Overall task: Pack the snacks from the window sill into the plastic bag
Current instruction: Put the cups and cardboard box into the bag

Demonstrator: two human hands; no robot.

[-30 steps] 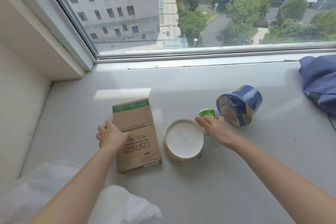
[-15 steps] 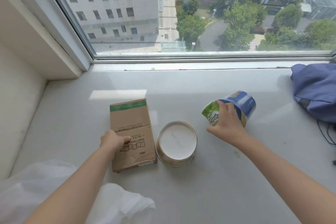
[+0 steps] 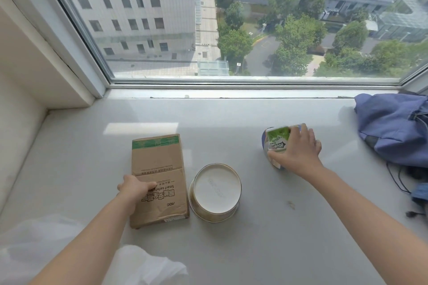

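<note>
On the white window sill (image 3: pixel 231 127) lies a flat brown cardboard box (image 3: pixel 159 169) with a green stripe; my left hand (image 3: pixel 134 188) rests on its near left edge, fingers curled over it. Beside it stands a round paper bowl (image 3: pixel 216 191) with a white lid. Further right, my right hand (image 3: pixel 298 149) holds a small green-and-white container (image 3: pixel 276 140) and presses against the blue cup (image 3: pixel 266 152) lying on its side, which is mostly hidden behind the hand. The white plastic bag (image 3: pixel 143 266) lies crumpled at the bottom left.
A blue cloth bag (image 3: pixel 393 127) with dark cords sits at the right end of the sill. The window frame (image 3: pixel 231 89) runs along the back, and a wall recess closes off the left side.
My right hand picked up the small green container and moved it right onto the blue cup. The left hand slid slightly down the cardboard box. The camera view shifted.
</note>
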